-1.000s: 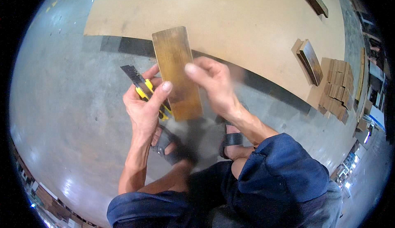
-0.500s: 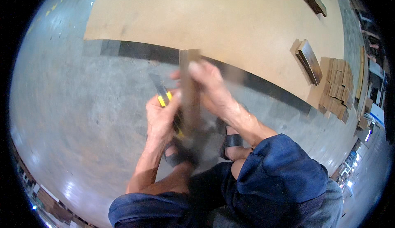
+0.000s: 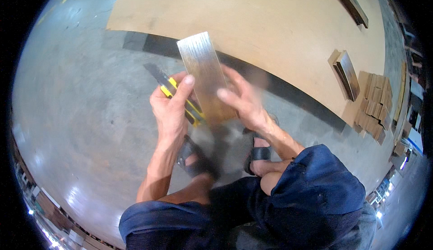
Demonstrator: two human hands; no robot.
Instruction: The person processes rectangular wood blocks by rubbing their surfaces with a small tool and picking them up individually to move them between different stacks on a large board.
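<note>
A short, wood-grained plank piece [image 3: 201, 72] with a shiny face is tilted up between my two hands. My left hand [image 3: 170, 110] grips its left edge, thumb on the face. That same hand also holds a yellow and black utility knife [image 3: 168, 87], its dark blade pointing up and left, away from the plank. My right hand [image 3: 243, 99], slightly blurred, is closed on the plank's right edge with the thumb in front and the fingers partly hidden behind.
A large tan board [image 3: 252, 20] with a dark front edge lies on the grey floor [image 3: 81, 114]. On its right side are a small plank stack [image 3: 347, 75], a farther stack [image 3: 351, 4] and a pile of several short pieces [image 3: 375, 102]. My sandalled feet are below my hands.
The plank has turned from nearly edge-on to showing its shiny face. My right hand has moved down along it, and the knife has tilted farther left with my left hand.
</note>
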